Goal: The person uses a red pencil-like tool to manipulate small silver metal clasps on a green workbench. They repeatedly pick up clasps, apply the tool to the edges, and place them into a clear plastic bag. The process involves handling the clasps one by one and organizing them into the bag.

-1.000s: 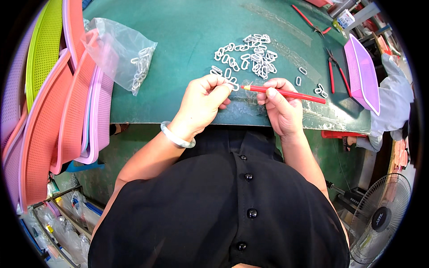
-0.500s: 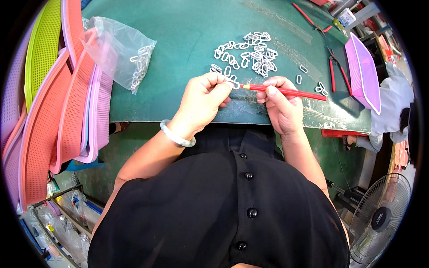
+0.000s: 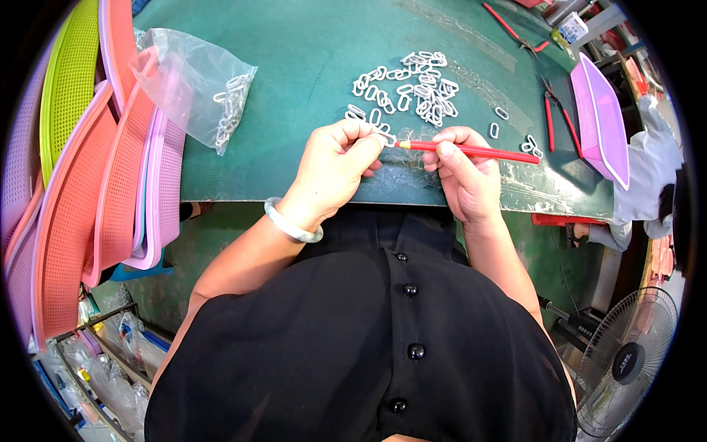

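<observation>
A person's left hand [image 3: 335,166] pinches a pale link [image 3: 389,141] between thumb and finger at a green table [image 3: 309,74], while the right hand [image 3: 465,169] grips a red pencil [image 3: 501,155], its tip pointing toward 9 o'clock, at the link; whether the two touch cannot be told. From that link, a loose pile [image 3: 426,90] of others lies at 1 o'clock, a clear bag [image 3: 188,85] with more between 9 and 10, red-handled pliers [image 3: 526,45] at 2, and a purple basket [image 3: 600,121] at 3.
</observation>
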Demonstrator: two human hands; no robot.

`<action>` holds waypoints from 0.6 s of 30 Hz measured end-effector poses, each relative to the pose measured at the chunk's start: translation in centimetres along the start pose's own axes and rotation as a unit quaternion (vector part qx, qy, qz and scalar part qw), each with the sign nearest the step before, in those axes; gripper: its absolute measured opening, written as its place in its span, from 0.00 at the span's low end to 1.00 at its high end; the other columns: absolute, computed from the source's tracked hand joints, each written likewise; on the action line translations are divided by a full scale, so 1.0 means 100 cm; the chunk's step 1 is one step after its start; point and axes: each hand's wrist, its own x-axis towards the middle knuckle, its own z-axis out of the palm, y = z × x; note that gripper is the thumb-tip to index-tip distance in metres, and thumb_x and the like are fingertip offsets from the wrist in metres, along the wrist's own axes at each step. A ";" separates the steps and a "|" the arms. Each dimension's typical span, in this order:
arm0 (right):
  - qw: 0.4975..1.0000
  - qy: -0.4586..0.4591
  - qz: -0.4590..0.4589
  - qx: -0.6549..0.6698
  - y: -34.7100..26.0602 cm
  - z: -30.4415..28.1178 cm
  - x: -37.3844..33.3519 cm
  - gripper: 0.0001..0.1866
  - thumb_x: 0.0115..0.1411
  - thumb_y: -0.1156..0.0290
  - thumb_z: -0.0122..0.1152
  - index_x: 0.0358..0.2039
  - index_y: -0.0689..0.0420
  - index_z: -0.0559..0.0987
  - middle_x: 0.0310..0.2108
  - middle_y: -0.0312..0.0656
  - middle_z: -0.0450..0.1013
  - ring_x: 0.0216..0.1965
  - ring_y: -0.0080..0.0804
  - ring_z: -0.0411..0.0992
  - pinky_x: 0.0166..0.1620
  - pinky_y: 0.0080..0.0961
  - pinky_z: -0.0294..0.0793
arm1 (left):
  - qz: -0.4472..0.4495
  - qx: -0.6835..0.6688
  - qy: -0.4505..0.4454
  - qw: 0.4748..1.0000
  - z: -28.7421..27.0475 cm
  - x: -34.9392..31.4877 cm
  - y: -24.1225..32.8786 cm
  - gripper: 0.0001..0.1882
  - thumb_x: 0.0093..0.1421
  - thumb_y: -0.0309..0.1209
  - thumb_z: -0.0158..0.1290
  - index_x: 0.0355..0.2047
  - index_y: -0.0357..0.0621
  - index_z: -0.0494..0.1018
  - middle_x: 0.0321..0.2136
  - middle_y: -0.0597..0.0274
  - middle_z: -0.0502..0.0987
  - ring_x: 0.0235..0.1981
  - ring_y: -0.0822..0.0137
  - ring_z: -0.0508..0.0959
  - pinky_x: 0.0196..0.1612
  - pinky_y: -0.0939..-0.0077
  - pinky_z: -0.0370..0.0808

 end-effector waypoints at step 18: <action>1.000 0.006 0.002 -0.005 -0.002 0.002 0.000 0.06 0.53 0.76 0.56 0.31 0.64 0.71 0.26 0.42 0.71 0.26 0.23 0.68 0.32 0.17 0.67 | -0.002 0.008 -0.005 1.000 0.002 -0.001 0.000 0.06 0.55 0.29 0.49 0.26 0.39 0.72 0.20 0.69 0.71 0.21 0.79 0.69 0.26 0.86 0.66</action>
